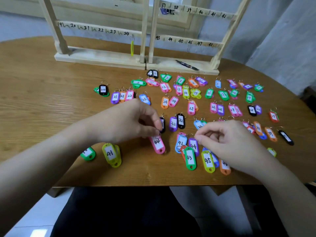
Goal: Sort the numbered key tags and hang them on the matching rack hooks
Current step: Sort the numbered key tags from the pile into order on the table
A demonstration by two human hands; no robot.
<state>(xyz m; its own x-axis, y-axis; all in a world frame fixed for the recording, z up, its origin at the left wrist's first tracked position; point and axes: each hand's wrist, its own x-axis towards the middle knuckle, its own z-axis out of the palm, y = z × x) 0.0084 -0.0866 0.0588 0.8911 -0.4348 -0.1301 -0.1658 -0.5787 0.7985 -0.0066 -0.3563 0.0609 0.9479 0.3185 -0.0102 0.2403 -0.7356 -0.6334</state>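
Left hand (130,122): fingers curled; fingertips pinch the ring end of the pink tag 44 (158,144), near the middle of the tabletop's (34,93) front half.
Right hand (227,141): fingers curled above the purple tag 44 (194,145); thumb and forefinger appear pressed together at its ring. Whether the ring is actually held cannot be told.
Pink tag 44, position: flat on the tabletop, well apart from the rack (181,40) at the back edge.
Pink tag 44, axis: long axis runs front to back, slightly slanted; ring end toward the back edge under the left fingers, holed end toward the front edge.
Purple tag 44, axis: roughly parallel to the pink one; ring end toward the back edge.
Rack hook: the rail marked 44 sits on the lower right bar, between 43 and 45. The hook itself is too small to make out.
Risk, snagging: the purple tag lies touching tags 42 (180,142) and 43 (189,158); rings may interlock and drag neighbours on lifting.
Risk, scatter: sorted pairs lie close together; a sweeping wrist may disturb the rows.
Risk, misreading: handwritten digits are small; 44 may be confused with 41 (110,153) or hung on an adjacent hook.
Risk, slip: a fingertip pinch on a thin ring is weak; the tag may drop in transit to the rack.
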